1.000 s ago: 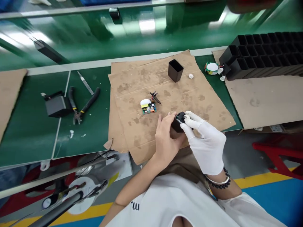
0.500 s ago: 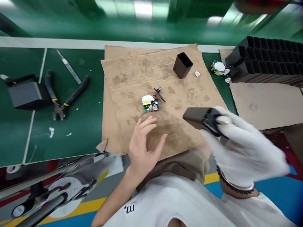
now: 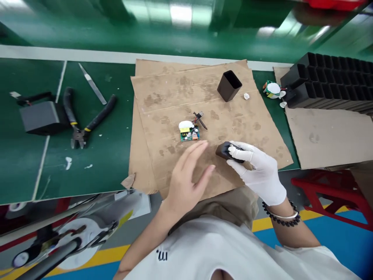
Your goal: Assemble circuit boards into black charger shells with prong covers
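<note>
My right hand (image 3: 258,171), in a white glove, grips a black plastic housing (image 3: 223,151) over the front part of the cardboard. Its fingers cover much of that housing. Bare and with its fingers spread, my left hand (image 3: 188,177) holds nothing and hovers just left of it. Beyond my left fingertips lies a small circuit board (image 3: 190,132) with white putty-like filler, yellow tape and a short wired connector (image 3: 199,116). Farther back an open-topped black box (image 3: 229,86) stands on the cardboard, and a small white lump (image 3: 246,96) lies beside it.
Cardboard sheets (image 3: 163,89) cover the middle of the green bench. On the left are cutting pliers (image 3: 78,134), a metal file (image 3: 92,83) and a closed black adapter (image 3: 43,116). Rows of black housings (image 3: 335,81) stand at right, near another circuit board (image 3: 273,88). A red stool (image 3: 335,198) is below.
My right hand has moved left and inward with the black housing, bringing it close to my left hand. My left hand has shifted slightly right, fingers still apart.
</note>
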Tool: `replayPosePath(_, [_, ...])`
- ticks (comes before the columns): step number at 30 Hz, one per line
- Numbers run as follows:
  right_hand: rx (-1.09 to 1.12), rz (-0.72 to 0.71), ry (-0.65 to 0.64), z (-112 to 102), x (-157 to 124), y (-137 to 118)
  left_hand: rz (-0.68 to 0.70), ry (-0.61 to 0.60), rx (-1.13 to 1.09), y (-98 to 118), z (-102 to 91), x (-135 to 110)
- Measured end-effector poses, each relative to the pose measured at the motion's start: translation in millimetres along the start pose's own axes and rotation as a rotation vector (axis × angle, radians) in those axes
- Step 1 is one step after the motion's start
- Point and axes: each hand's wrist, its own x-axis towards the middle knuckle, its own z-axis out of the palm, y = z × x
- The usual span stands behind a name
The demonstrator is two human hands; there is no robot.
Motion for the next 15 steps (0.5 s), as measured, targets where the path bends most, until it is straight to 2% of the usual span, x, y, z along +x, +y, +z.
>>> replayPosePath(3, [0.052, -0.035, 0.004, 0.8, -6.9, 10.6, 0.05, -0.077, -0.054, 4.2, 13.9, 4.5])
replayPosePath(7, [0.141, -0.035, 0.087, 6.8, -19.6, 25.6, 0.069, 0.007, -0.057, 4.7, 27.3, 4.1])
replayPosePath(12, [0.165, -0.022, 0.076, 12.7, -23.2, 28.3, 0.168, 0.023, 0.091, 3.2, 26.7, 5.2])
replayPosePath(15, [0.173, -0.029, 0.093, 13.2, -22.3, 27.4, 0.221, 0.017, 0.082, -0.5, 24.3, 9.5])
